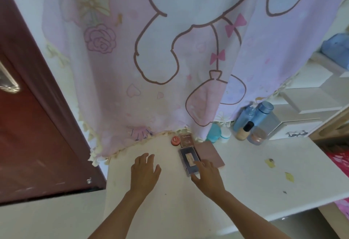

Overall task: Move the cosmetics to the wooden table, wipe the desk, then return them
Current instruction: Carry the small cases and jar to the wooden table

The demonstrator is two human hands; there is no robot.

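Being touched by the right hand [205, 172], fingers straight and uncurled, the dark case [188, 160] is being supported by the bench [245, 172], just beside the pink palette [209, 153]. The left hand [145, 168] is being held open nearby. With no grip being made, the case could be dropped when lifted.

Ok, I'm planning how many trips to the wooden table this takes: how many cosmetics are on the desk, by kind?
Bottles: 3 (blue bottles, beige bottle)
Jars: 3 (teal jar, white jar, clear jar)
Round tins: 1 (red tin)
Flat cases: 3 (dark case, pink palette, brown compact)
Total: 10
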